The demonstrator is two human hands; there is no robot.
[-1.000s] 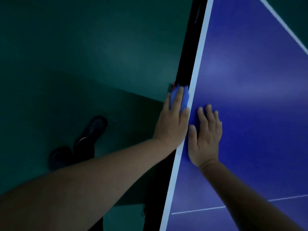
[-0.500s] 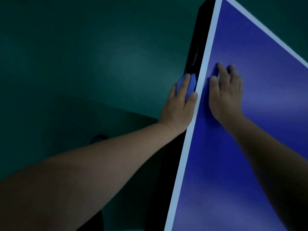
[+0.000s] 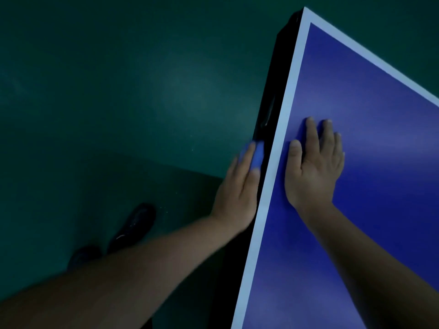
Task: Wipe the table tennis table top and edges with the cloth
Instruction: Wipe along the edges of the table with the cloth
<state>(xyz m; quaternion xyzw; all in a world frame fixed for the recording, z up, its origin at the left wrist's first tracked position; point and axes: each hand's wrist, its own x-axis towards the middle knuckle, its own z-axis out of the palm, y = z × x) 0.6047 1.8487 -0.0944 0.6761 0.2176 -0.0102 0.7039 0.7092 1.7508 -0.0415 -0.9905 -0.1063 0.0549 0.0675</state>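
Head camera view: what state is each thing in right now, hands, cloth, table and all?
Left hand: straight fingers press the cloth against the table's side edge.
Blue cloth: bunched under the fingers, against the dark side edge.
Right hand: flat, palm down on the blue top, holding nothing.
Table top: bare blue with a white border; one corner visible.
Dark shoes: on the green floor.

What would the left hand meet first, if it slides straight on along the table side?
Probably the dark recess in the black side edge, just ahead of the left hand and its blue cloth; depth is unclear.
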